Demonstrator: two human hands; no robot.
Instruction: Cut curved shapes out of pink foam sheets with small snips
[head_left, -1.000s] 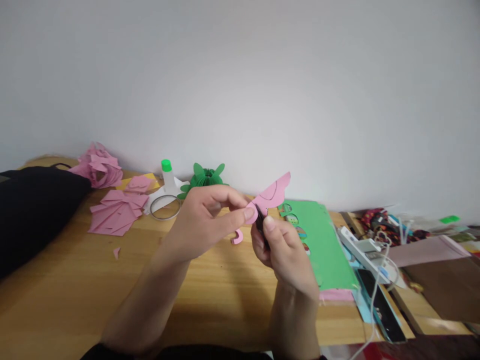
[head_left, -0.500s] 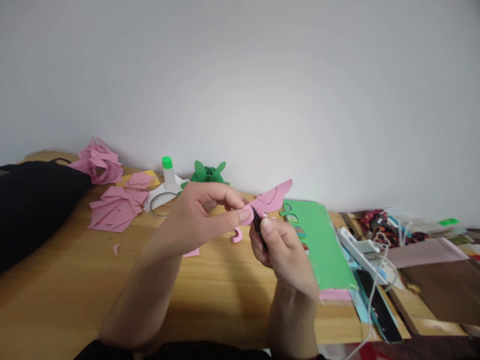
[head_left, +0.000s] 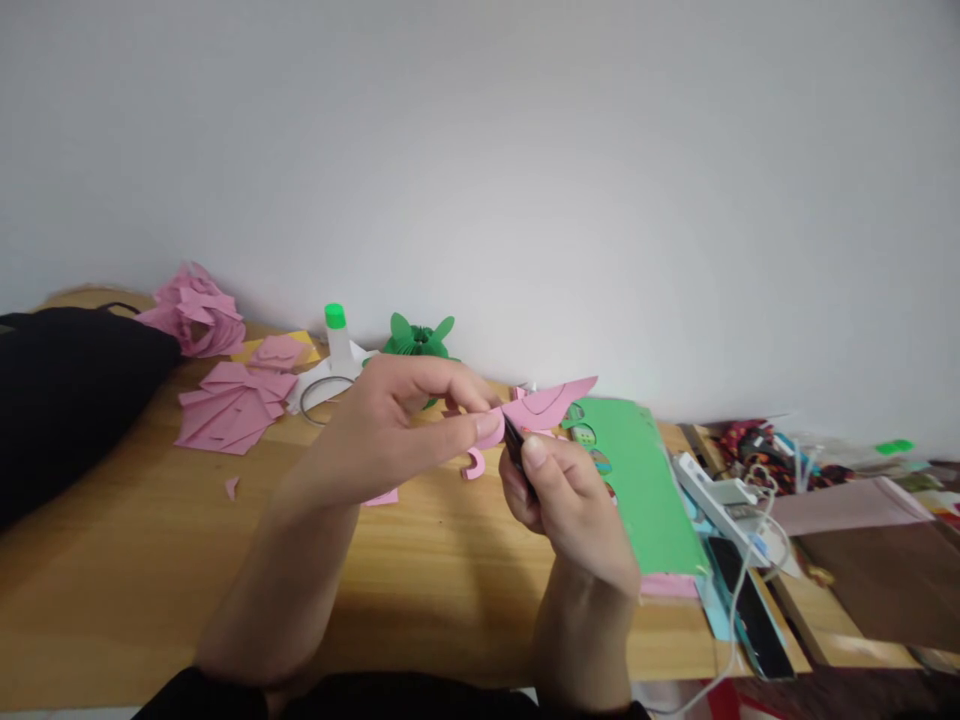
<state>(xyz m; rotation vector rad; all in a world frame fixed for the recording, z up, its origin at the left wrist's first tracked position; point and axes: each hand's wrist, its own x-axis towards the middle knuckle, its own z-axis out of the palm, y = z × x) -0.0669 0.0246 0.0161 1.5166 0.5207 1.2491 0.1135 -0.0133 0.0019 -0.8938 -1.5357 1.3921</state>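
Observation:
Between the thumb and fingers of my left hand (head_left: 420, 420) is a piece of pink paper (head_left: 551, 402) with a curved dark line drawn on it. My right hand (head_left: 566, 490) is closed round small black scissors (head_left: 515, 440), whose handles are mostly hidden in the fist. Their tips meet the paper's lower edge just right of my left thumb. Below the paper, a small curved pink cutting (head_left: 475, 464) lies on the wooden table (head_left: 427, 580).
Folded pink paper (head_left: 232, 410), a glue stick (head_left: 337, 340) and a green paper figure (head_left: 420, 338) stand or lie toward the wall. At right are a green sheet (head_left: 652, 480), a power strip (head_left: 720, 505) and a phone (head_left: 750, 610). A black bag (head_left: 75, 400) sits at left.
The free end of the pink paper has tipped down and to the right, lying flatter. Both hands keep nearly the same place, and the view has shifted slightly.

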